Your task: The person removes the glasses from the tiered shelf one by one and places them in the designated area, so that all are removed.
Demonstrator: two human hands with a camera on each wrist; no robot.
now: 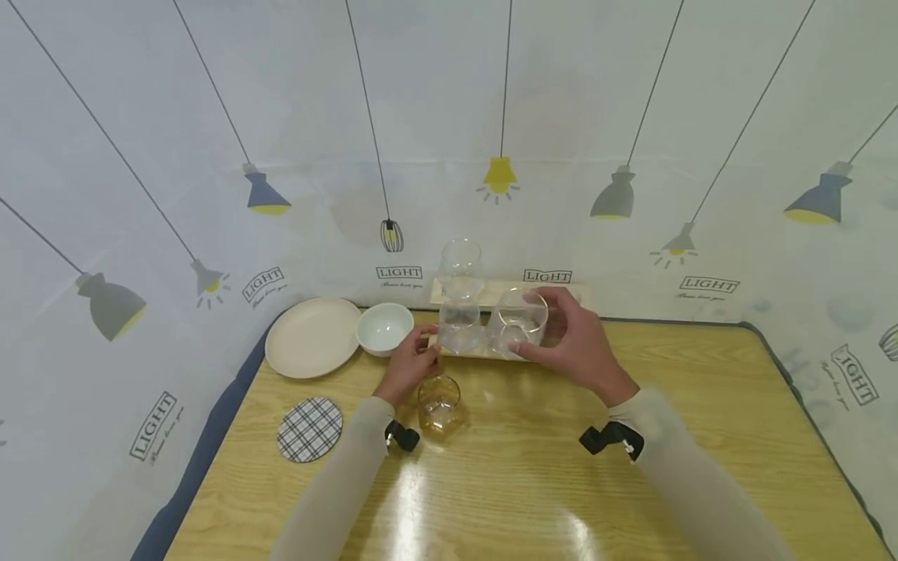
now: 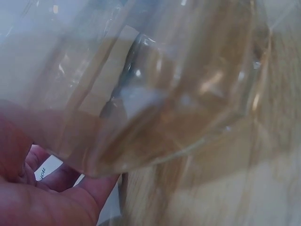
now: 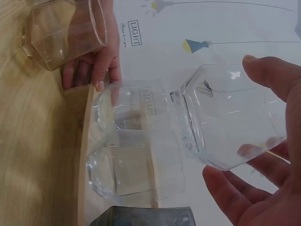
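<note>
"a lamp-printed backdrop (image 1: 421, 117) rose behind the wood-grain tabletop (image 1: 701, 405). where was the held glass (image 3: 230, 113)?"

"at the wooden stand (image 3: 83, 165), roughly upright, beside the clear glasses (image 3: 136, 169). contact with the stand could not be confirmed."

"state of the fingers?"

"right hand (image 1: 578, 343): thumb and fingers grasped the held glass around its wall. left hand (image 1: 410, 362): fingers gripped the left end of the stand."

"foreseeable faults?"

"three. collision: a sideways or low movement risked knocking the clear glasses, since transparent walls made clearance hard to judge. slip: smooth glass could escape a slackened grasp. tipping: the amber glass (image 1: 440, 405) stood on the tabletop just beside the left sleeve (image 1: 337, 483); an inward swing of that arm could upset it."

"and the stand?"

"a tug from the left hand could unsettle everything standing on it."
</note>
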